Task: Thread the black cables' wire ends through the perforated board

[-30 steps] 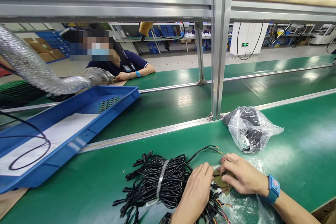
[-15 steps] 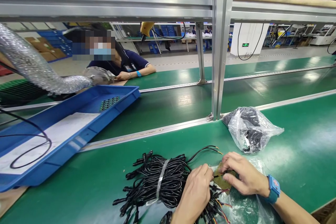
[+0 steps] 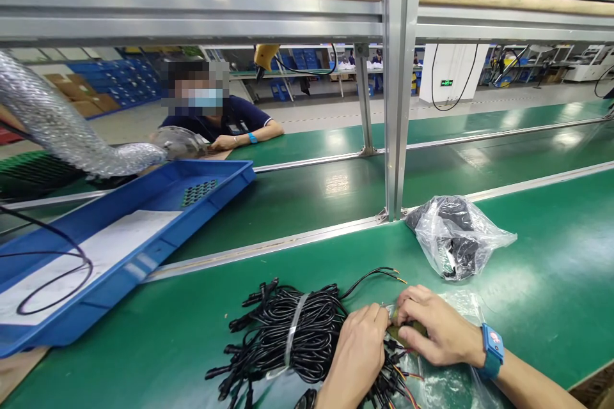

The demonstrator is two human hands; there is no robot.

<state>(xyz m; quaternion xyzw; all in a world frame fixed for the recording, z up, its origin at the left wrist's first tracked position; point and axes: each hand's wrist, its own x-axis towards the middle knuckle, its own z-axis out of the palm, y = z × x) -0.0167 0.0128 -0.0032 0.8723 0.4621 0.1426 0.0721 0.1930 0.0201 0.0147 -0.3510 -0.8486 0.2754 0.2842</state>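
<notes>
A bundle of black cables [image 3: 307, 332], tied with a clear band, lies on the green bench; the cables have black connectors at the left and bare coloured wire ends at the right. My left hand [image 3: 359, 348] rests over the right end of the bundle, fingers closed on a cable end. Close against it, my right hand [image 3: 439, 329] has thumb and fingers pinched at the same wire end, mostly hidden by the fingers. Beneath them sits a small yellowish-green piece [image 3: 407, 335], partly covered. Under my right wrist a clear plastic bag [image 3: 465, 303] lies flat.
Behind my right hand stands a clear bag of black parts [image 3: 455, 236], near the metal post [image 3: 396, 108]. A long blue tray [image 3: 158, 239] with paper and small round parts reaches in from the left. Across the bench sits a co-worker [image 3: 240, 118] beside a silver duct [image 3: 62, 115].
My right fingers have moved slightly left and closed in toward my left fingertips, covering the wire seen between them before. The view has shifted a little.
</notes>
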